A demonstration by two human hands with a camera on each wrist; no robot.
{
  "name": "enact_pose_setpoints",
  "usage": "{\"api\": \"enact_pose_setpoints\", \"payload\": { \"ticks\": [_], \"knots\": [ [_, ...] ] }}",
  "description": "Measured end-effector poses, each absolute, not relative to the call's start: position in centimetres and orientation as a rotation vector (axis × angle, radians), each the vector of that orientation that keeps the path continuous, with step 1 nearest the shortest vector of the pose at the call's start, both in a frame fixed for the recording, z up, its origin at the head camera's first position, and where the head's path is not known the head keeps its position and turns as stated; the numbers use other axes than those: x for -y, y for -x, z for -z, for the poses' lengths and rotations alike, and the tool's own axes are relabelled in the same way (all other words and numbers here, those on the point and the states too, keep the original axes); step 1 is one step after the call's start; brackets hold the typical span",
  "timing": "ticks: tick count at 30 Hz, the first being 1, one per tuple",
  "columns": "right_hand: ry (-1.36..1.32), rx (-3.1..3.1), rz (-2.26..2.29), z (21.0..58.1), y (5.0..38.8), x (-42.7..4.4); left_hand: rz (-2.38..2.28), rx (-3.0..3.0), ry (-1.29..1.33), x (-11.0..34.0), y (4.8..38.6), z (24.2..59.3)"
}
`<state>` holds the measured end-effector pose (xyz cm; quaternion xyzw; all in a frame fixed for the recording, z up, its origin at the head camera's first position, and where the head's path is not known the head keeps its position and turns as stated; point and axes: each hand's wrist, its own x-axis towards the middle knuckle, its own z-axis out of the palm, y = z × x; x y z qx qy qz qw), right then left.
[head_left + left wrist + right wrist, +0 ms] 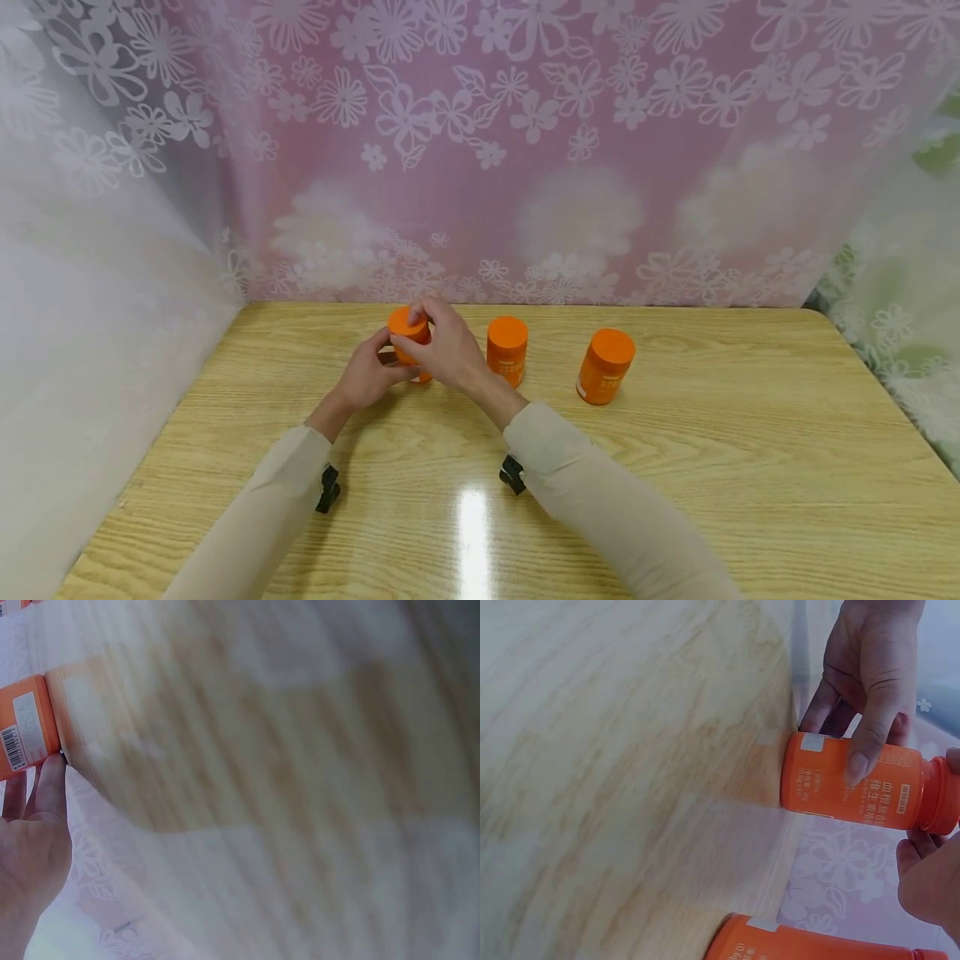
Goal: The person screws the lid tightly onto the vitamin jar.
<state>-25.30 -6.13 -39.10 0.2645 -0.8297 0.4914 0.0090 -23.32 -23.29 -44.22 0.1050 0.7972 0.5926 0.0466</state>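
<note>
An orange screw-top bottle (409,352) stands on the table, the leftmost of three alike. My left hand (367,372) grips its body from the left, and in the right wrist view the thumb lies across the printed label. From above and the right, my right hand (450,342) holds the orange lid (939,796), fingers and thumb at its rim. The lid sits at the bottle's neck; whether it is loose I cannot tell. In the left wrist view, the left hand (34,847) is seen beside the bottle (30,724) with its barcode label.
To the right stand two more orange bottles with lids on, a middle one (507,350) and a right one (605,367). The wooden table (712,467) ends at a pink flowered curtain (480,192) behind. Light glares off the front of the tabletop.
</note>
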Motion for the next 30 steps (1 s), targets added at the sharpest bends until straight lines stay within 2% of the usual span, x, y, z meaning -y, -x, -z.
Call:
{"api": "enact_pose_setpoints", "payload": {
  "ticks": [16,22,30],
  "knots": [
    [-0.878,2.692,-1.377,38.8,25.4,5.8,-1.800,-2.433,-0.322,23.4,23.4,44.5],
    [-1.058,2.735,-1.191,35.7,26.1,5.0,-1.789,-2.440,-0.318,23.5,23.5,44.5],
    [-1.485,2.864,-0.734,33.1,27.4,4.8,-1.763,-2.469,-0.288,23.5,23.5,44.6]
  ]
}}
